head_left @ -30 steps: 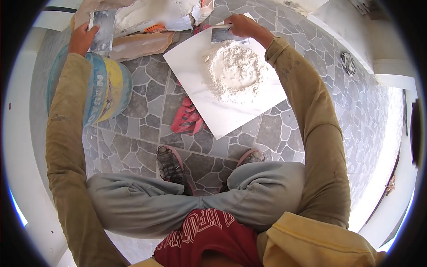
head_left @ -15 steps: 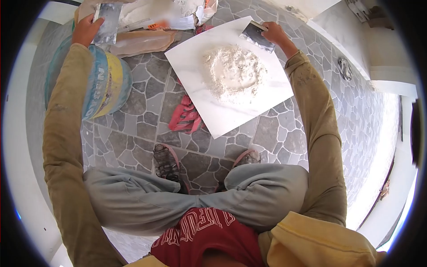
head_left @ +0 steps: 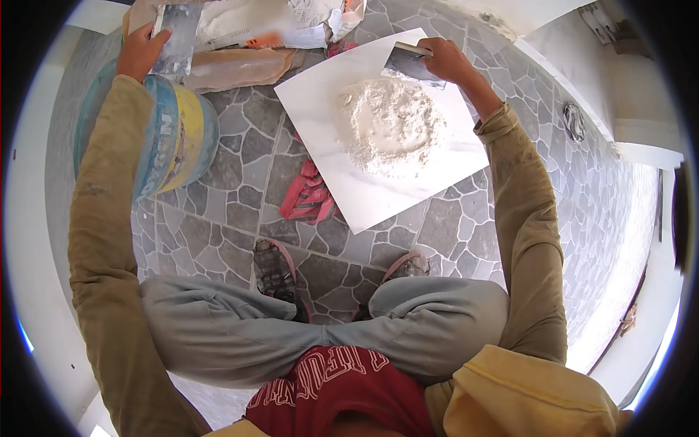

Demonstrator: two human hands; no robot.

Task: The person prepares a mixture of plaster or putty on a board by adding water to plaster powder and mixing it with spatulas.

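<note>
A flat, grey-bladed scraper (head_left: pixel 177 40) is gripped in my left hand (head_left: pixel 142 49), above the rim of the blue and yellow bucket (head_left: pixel 166 135). My right hand (head_left: pixel 448 62) is closed around the handle of a second scraper (head_left: pixel 411 64). That blade is tilted at the far edge of a heap of off-white powder (head_left: pixel 393 127). The powder is spread over the middle of a white marbled tile (head_left: pixel 360 207), which lies turned at an angle on the floor.
An open paper sack (head_left: pixel 247 22) lies behind the bucket, with a brown paper flap (head_left: pixel 233 69) beside it. Pink strapping (head_left: pixel 309 193) lies by the tile's left corner. My shoes (head_left: pixel 275 269) rest on the stone-patterned floor (head_left: pixel 240 160). A wire-like bundle (head_left: pixel 574 122) sits near the right wall.
My right hand has shifted slightly left, bringing its scraper from the tile's upper right edge to the far side of the powder. My left hand stays nearly still.
</note>
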